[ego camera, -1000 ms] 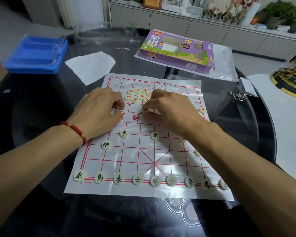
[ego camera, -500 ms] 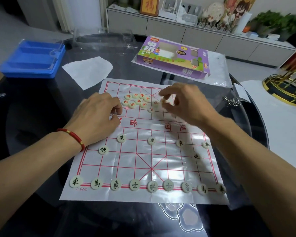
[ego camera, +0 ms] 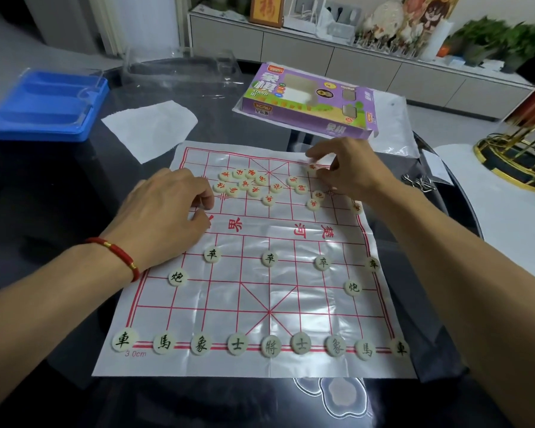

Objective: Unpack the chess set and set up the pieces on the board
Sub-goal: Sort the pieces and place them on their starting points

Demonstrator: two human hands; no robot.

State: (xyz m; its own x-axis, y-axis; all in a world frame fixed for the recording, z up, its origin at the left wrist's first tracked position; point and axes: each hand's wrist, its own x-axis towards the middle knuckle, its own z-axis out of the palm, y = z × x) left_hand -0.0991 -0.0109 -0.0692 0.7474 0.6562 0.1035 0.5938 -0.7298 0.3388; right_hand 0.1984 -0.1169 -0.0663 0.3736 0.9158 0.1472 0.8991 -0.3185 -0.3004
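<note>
The red piece (ego camera: 311, 166) being placed sits near the far right of the board (ego camera: 291, 288), on the back row, under the fingertips of the right hand (ego camera: 348, 171). The thumb and first fingers are curled down onto it in what looks like a light pinch; the exact contact is partly hidden by the fingers. The left hand (ego camera: 170, 208) rests on the board's left side near the river line, its fingers curled in toward the thumb; whether it holds a piece there cannot be told.

The other red pieces (ego camera: 247, 182) lie in a loose cluster on the far half, most off their crossings, with a few strays toward the right edge. The black pieces (ego camera: 270, 347) already stand in order along the near row, with cannons and soldiers ahead of them.

To do this step well, set the piece squarely on a line crossing, not inside a square, mirroring the black row. The board is a thin creased sheet, so pressing down with the left hand should keep it from sliding on the glossy bench (ego camera: 59, 211). Lifting pieces out of the cluster, not dragging them, would avoid knocking neighbours. The purple box (ego camera: 306, 100) and blue tray (ego camera: 44, 103) lie well apart, beyond the board.
</note>
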